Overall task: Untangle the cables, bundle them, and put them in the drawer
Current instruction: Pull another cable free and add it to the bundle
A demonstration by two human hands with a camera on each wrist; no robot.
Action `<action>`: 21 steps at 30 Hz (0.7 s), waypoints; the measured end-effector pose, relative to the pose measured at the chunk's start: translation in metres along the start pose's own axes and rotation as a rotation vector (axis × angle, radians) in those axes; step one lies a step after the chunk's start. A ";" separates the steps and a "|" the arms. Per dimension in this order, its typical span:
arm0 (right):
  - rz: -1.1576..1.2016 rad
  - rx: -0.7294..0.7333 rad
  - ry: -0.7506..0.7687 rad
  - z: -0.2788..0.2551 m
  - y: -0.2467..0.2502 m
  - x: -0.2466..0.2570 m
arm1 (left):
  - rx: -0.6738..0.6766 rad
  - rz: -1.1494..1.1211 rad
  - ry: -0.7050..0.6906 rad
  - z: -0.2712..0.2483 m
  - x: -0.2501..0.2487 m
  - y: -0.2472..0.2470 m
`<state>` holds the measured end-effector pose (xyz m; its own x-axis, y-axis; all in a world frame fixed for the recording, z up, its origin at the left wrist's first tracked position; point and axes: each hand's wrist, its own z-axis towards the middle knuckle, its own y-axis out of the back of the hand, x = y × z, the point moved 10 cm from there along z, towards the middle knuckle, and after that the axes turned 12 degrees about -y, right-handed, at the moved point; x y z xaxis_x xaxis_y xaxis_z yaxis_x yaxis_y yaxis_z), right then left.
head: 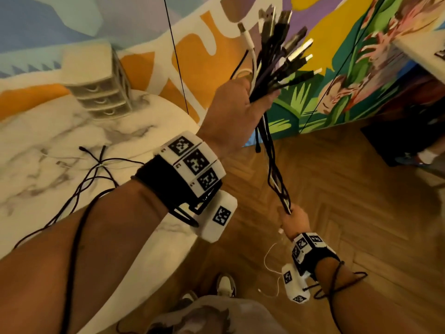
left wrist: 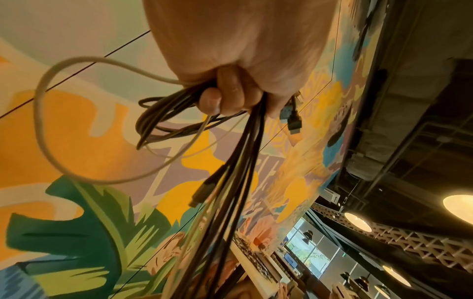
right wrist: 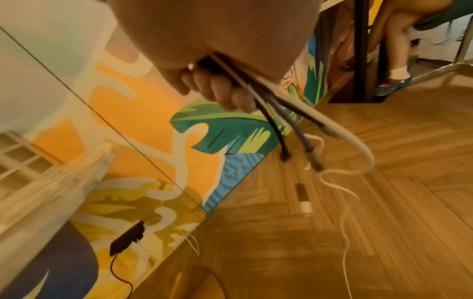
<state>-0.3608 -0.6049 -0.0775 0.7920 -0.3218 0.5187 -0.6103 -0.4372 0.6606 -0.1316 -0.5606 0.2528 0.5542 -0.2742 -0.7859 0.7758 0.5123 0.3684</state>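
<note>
White marble-patterned round surface (head: 48, 131) at left, small pale drawer unit (head: 101, 92) standing on its far side (three drawer fronts showing), loose black cables (head: 96, 169) lying near the surface's middle, herringbone wooden floor (head: 361, 189) beside it

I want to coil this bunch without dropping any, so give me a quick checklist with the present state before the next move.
1. Left hand grips cables near the plugs: ok.
2. Right hand grips the lower end: ok.
3. Bunch stretched between the hands: ok.
4. All ends gathered: not ok, white cable trails loose below.
5. Drawers open: not ok, all shut.
6. Fully untangled: cannot tell.
</note>
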 end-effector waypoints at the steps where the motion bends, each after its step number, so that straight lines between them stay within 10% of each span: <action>1: -0.078 0.027 0.006 0.001 -0.005 -0.001 | 0.017 -0.003 0.002 -0.004 0.002 -0.005; 6: -0.263 0.116 0.205 -0.013 -0.013 0.026 | 0.138 0.039 0.047 -0.037 0.033 -0.046; 13: 0.275 0.236 0.564 -0.091 0.026 0.147 | 0.337 0.153 0.196 -0.082 0.086 -0.091; 21: 0.324 0.228 0.435 -0.062 -0.002 0.137 | 0.353 0.204 0.263 -0.087 0.103 -0.056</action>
<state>-0.2523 -0.5963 0.0259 0.4574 -0.1162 0.8816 -0.7639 -0.5590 0.3226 -0.1440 -0.5471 0.1080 0.6457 0.0415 -0.7624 0.7396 0.2140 0.6381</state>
